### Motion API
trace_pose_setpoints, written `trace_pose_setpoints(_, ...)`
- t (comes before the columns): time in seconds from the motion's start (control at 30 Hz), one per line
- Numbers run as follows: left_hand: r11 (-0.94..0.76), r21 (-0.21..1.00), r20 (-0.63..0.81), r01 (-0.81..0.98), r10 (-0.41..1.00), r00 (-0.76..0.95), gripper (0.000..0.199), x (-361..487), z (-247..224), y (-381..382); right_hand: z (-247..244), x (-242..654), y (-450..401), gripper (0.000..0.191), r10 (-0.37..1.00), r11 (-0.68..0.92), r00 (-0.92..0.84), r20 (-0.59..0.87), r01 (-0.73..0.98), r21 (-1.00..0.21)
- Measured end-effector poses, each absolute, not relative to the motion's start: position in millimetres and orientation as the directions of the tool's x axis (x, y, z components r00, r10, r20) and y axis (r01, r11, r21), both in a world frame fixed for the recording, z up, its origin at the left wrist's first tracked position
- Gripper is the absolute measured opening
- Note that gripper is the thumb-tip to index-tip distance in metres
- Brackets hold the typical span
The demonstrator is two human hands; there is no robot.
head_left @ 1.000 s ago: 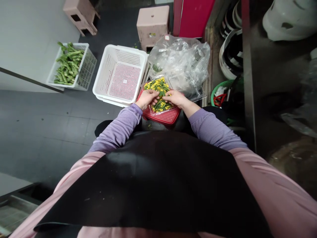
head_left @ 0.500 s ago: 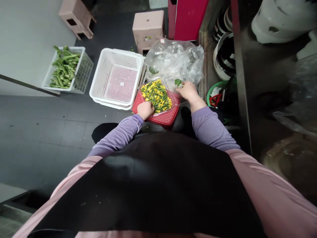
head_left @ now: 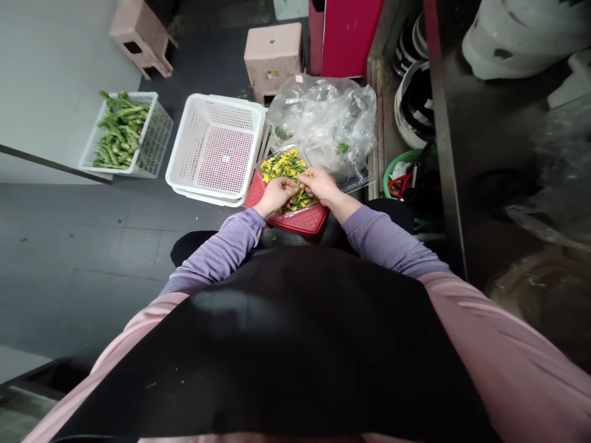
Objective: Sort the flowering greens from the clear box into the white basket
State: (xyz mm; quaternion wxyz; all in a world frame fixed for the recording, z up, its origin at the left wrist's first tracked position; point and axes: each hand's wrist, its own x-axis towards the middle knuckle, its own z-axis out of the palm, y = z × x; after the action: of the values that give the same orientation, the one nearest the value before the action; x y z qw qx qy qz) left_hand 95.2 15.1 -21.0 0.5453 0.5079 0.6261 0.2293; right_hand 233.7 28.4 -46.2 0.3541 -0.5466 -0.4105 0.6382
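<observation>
In the head view, the left hand (head_left: 278, 194) and right hand (head_left: 317, 183) are meeting over the yellow-flowered greens (head_left: 281, 163), fingertips drawing into narrow pinches (whether they are gripping a stem, I cannot tell). The greens are lying in a clear tray (head_left: 290, 147), which is resting on a red stool (head_left: 307, 220). A plastic bag (head_left: 318, 117) is lying just beyond; a white basket (head_left: 178, 175) is standing beside the stool.

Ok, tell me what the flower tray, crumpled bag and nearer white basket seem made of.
Flower tray: likely clear, glossy plastic; its transparent rim glints. Crumpled bag: apparently shiny plastic film, creased and translucent. Nearer white basket: probably moulded plastic, fairly matte, regularly perforated.
</observation>
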Motion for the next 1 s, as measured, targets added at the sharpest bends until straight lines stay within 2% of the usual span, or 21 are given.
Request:
trace_pose_setpoints(0.17,0.497,0.848,-0.524,0.186,0.839,0.146,0.016,93,-19,8,-26,243,29,0.03,0.858,-0.513,-0.158,-0.488,-0.244,-0.823)
trace_pose_setpoints(0.37,0.528,0.844,-0.536,0.094,0.834,0.129,0.014,91,-18,6,-26,239,29,0.029,0.827,-0.558,-0.154,-0.541,-0.333,-0.76)
trace_pose_setpoints(0.47,0.503,0.856,-0.515,0.119,0.852,0.1,0.011,89,-19,7,-26,238,29,0.028,0.819,-0.568,-0.153,-0.553,-0.352,-0.744)
trace_pose_setpoints(0.57,0.434,0.844,-0.471,0.314,0.881,0.051,0.004,80,-26,8,-26,240,31,0.028,0.816,-0.565,-0.125,-0.565,-0.38,-0.732)
trace_pose_setpoints(0.63,0.317,0.761,-0.391,0.566,0.92,0.01,0.01,71,-33,8,-25,243,34,0.027,0.802,-0.571,-0.084,-0.592,-0.4,-0.717)
trace_pose_setpoints(0.73,0.07,0.476,-0.252,0.876,0.966,0.06,0.014,61,-44,5,-25,248,39,0.024,0.788,-0.598,-0.093,-0.609,-0.353,-0.72)
trace_pose_setpoints(0.8,-0.094,0.308,-0.228,0.947,0.959,0.169,0.017,60,-50,3,-24,250,40,0.022,0.786,-0.613,-0.146,-0.6,-0.312,-0.726)
trace_pose_setpoints(0.87,-0.19,0.214,-0.241,0.958,0.94,0.24,0.028,62,-55,3,-22,250,39,0.024,0.765,-0.64,-0.177,-0.619,-0.314,-0.701)
trace_pose_setpoints(0.93,-0.199,0.178,-0.266,0.964,0.933,0.242,0.032,64,-59,5,-19,248,37,0.028,0.74,-0.665,-0.189,-0.645,-0.35,-0.66)
trace_pose_setpoints(1.0,-0.174,0.186,-0.283,0.967,0.933,0.222,0.029,63,-60,10,-17,247,33,0.03,0.727,-0.678,-0.204,-0.656,-0.362,-0.64)
